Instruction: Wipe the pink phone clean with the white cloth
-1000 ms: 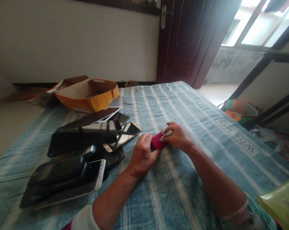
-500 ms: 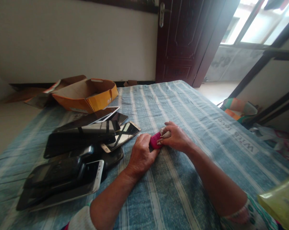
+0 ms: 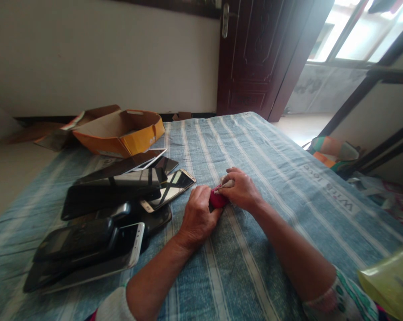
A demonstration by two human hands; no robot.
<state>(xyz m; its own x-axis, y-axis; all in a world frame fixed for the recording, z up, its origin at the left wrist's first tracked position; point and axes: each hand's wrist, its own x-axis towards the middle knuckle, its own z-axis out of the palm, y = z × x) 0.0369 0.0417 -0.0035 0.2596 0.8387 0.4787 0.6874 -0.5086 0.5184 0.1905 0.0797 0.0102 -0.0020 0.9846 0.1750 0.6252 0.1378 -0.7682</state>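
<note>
My left hand [image 3: 200, 209] is closed around the left end of a small pink phone [image 3: 217, 200] held low over the striped cloth. Much of the phone is covered by my fingers. A crumpled whitish wipe [image 3: 228, 183] is pinched in my right hand [image 3: 241, 189], pressed against the phone's upper edge. Just left of my left hand lies a gold-framed smartphone [image 3: 174, 187], face up, its end resting on other phones.
Several dark phones [image 3: 111, 196] are piled on the left, with a white-edged phone [image 3: 136, 243] at the front. An orange cardboard box [image 3: 137, 140] stands open behind them. A yellow plastic bag [image 3: 388, 278] sits at the right. Blue striped cloth [image 3: 271, 276] covers the surface.
My right hand has shifted slightly left and up with the wipe, from the pink phone's face to its upper edge. The phone looks tilted differently. My left hand stays nearly in place.
</note>
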